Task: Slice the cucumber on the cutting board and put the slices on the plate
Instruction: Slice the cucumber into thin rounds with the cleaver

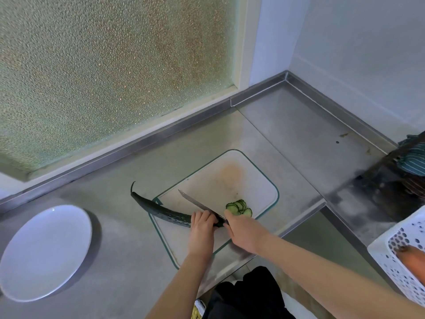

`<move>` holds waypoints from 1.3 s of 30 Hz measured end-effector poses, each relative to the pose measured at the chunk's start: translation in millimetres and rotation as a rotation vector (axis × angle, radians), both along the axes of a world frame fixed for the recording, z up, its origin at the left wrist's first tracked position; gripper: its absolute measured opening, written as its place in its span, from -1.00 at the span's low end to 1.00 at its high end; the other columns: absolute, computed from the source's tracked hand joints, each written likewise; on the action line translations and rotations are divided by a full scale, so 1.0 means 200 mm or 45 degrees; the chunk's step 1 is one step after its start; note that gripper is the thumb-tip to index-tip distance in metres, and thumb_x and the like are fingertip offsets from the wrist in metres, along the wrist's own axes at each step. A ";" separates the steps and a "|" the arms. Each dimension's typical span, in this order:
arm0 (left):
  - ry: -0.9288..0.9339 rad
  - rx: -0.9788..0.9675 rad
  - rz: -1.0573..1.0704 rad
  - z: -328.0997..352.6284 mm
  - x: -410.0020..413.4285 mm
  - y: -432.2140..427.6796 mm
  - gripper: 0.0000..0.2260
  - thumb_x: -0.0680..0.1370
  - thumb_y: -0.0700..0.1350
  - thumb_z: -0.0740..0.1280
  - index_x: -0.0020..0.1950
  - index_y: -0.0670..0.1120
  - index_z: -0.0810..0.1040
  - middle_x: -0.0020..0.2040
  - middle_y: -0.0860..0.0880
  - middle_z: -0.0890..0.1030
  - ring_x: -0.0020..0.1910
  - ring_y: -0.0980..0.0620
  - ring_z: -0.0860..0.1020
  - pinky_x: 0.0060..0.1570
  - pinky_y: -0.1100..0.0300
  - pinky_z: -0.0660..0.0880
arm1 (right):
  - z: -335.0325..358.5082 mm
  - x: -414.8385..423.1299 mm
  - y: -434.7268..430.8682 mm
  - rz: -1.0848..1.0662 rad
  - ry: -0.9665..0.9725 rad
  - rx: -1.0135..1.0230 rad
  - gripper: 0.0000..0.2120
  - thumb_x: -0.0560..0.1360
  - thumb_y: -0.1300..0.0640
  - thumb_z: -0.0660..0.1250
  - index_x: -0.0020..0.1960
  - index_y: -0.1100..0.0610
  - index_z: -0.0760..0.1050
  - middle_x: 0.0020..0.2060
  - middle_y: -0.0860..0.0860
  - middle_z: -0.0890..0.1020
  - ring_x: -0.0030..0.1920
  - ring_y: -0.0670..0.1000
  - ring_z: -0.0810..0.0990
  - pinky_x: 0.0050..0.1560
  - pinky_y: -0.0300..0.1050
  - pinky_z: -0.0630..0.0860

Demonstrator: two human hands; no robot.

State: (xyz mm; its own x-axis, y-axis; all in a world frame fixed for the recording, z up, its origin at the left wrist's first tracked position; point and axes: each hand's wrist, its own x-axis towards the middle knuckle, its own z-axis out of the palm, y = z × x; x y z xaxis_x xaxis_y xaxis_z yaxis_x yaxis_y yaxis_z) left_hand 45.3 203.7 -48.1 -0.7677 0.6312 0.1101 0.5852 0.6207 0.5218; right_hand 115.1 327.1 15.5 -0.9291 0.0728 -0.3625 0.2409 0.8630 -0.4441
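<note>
A long dark green cucumber (pixel 161 211) lies across the left edge of the white cutting board (pixel 230 180), its thin tip reaching onto the steel counter. My left hand (pixel 202 229) holds the cucumber down near its cut end, fingers curled over it. My right hand (pixel 243 231) grips the handle of a knife (pixel 197 203); the blade angles up and left, resting against the cucumber beside my left fingers. Several thin cucumber slices (pixel 239 207) lie overlapped on the board just right of the blade. A white oval plate (pixel 46 249) with nothing on it sits at the left.
The steel counter (pixel 299 134) runs back to a raised rim below a frosted window. A white perforated basket (pixel 400 261) holding a carrot (pixel 411 256) stands at the right edge. A striped cloth (pixel 414 160) lies at far right. The counter's front edge steps down right of the board.
</note>
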 end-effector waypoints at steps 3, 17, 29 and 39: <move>-0.008 -0.001 0.001 0.00 0.00 0.00 -0.73 0.18 -0.40 0.51 -0.25 -0.15 0.53 -0.28 -0.04 0.52 -0.23 0.04 0.26 -0.16 0.21 0.22 | -0.02 -0.01 0.01 -0.007 0.001 -0.021 -0.82 0.63 0.12 0.04 0.12 0.22 0.29 -0.11 0.23 0.58 -0.22 0.21 0.50 -0.27 -0.08 0.26; -0.071 -0.009 -0.059 0.03 -0.01 -0.02 -0.76 0.22 -0.39 0.49 -0.24 -0.17 0.52 -0.25 -0.09 0.50 -0.20 -0.03 0.38 -0.17 0.19 0.38 | 0.00 -0.03 0.14 -0.163 0.015 -0.118 -0.78 0.64 0.08 0.05 0.16 0.21 0.31 -0.20 0.16 0.57 -0.31 0.08 0.46 -0.35 -0.19 0.30; -0.230 -0.042 -0.134 0.10 -0.06 -0.10 -0.76 0.46 -0.32 0.30 0.10 -0.12 0.52 0.07 0.01 0.50 0.09 0.03 0.39 0.06 0.22 0.37 | 0.10 0.08 0.10 -0.097 -0.013 -0.089 -0.90 0.65 0.06 0.03 0.05 0.09 0.21 -0.42 -0.05 0.33 -0.47 -0.10 0.30 -0.48 -0.25 0.18; -0.146 -0.052 -0.021 0.08 -0.02 -0.10 -0.78 0.38 -0.36 0.38 -0.03 -0.15 0.59 -0.07 -0.06 0.57 -0.04 -0.06 0.47 -0.15 0.19 0.39 | 0.10 0.15 0.09 -0.038 -0.054 -0.065 -0.90 0.65 0.05 0.02 0.00 0.07 0.17 -0.39 -0.08 0.32 -0.43 -0.11 0.29 -0.46 -0.24 0.18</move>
